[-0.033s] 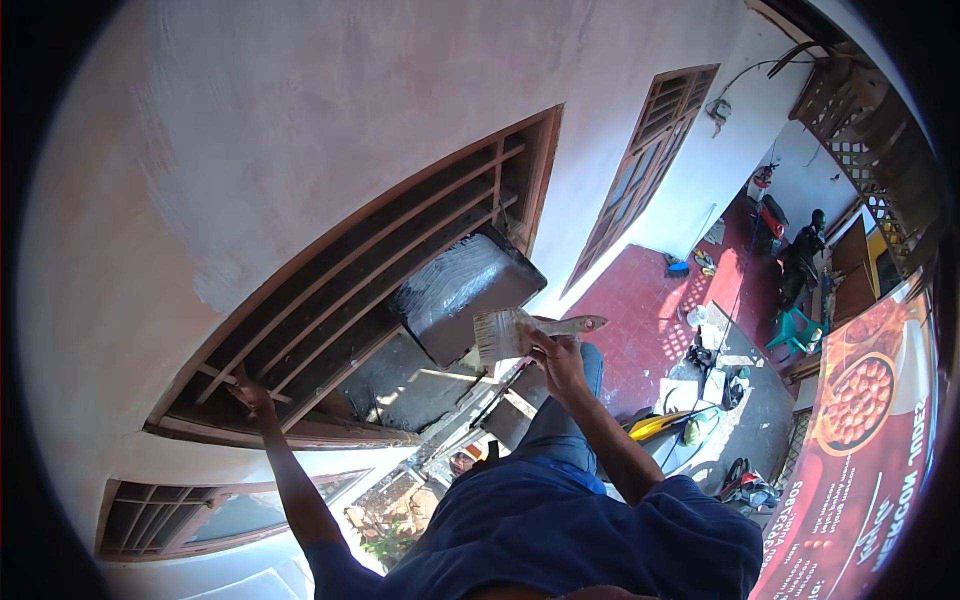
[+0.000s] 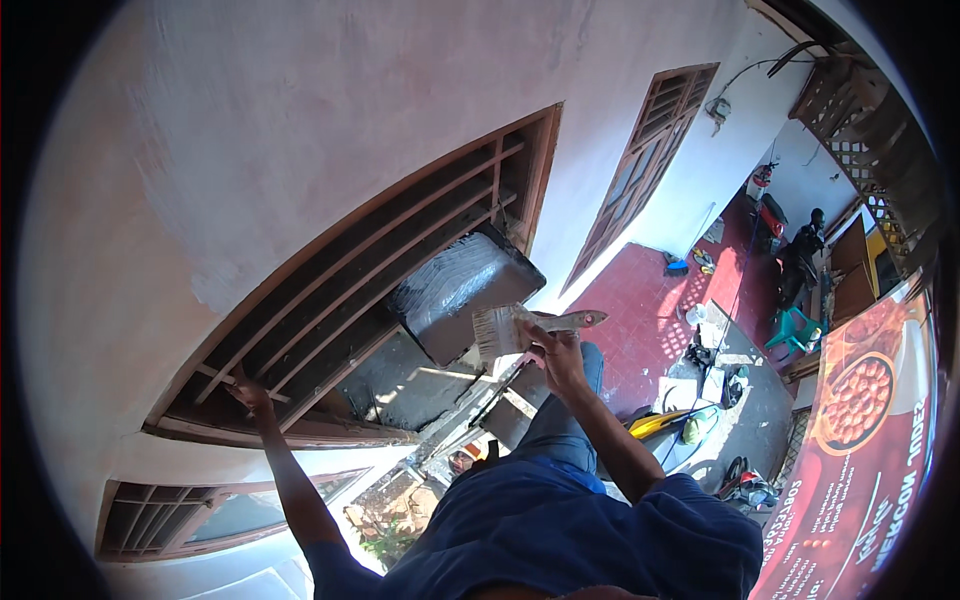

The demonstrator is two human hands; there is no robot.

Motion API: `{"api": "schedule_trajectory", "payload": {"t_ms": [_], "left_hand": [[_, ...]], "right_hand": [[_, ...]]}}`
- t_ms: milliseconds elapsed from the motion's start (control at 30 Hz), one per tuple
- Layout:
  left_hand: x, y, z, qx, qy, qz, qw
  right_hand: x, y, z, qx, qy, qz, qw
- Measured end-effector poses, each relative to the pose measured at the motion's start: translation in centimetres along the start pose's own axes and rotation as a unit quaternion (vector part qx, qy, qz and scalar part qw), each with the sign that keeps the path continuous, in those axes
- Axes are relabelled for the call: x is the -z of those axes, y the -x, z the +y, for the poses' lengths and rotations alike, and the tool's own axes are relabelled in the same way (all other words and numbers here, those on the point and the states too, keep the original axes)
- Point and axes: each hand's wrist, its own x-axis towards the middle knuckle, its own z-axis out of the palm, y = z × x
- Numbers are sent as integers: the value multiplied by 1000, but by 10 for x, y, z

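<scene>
My right hand (image 2: 559, 357) grips a wide paintbrush (image 2: 500, 332) by its handle, with the pale, paint-coated bristles pointing left. Just beyond the bristles a dark paint tray (image 2: 460, 295) rests tilted by the window, its upper part smeared with wet whitish paint. Off to the left, my left hand (image 2: 254, 396) is closed on a window bar (image 2: 285, 382) near the frame's lower corner; its fingertips are partly hidden. Above both hands spreads a wall (image 2: 330, 120) with patchy whitish brush strokes on its left part.
A second barred window (image 2: 645, 160) is farther along the wall. Far below lies a red tiled floor (image 2: 640, 290) with a green plastic chair (image 2: 795, 330) and a dark seated figure (image 2: 803, 255). A printed red banner (image 2: 850, 440) hangs at right. Another window (image 2: 190, 515) sits lower left.
</scene>
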Motion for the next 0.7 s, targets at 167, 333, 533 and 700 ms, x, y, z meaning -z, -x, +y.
{"api": "schedule_trajectory", "payload": {"t_ms": [167, 333, 533, 700], "left_hand": [[11, -11, 32, 69, 146, -1, 987], [15, -5, 36, -15, 60, 1, 998], [28, -4, 68, 130, 296, 49, 945], [21, -5, 51, 89, 208, 47, 973]], "right_hand": [[-2, -28, -27, 204, 250, 4, 946], [-7, -83, -56, 364, 368, -77, 852], [-6, -127, -49, 368, 607, -167, 685], [2, -150, -22, 350, 665, -197, 629]]}}
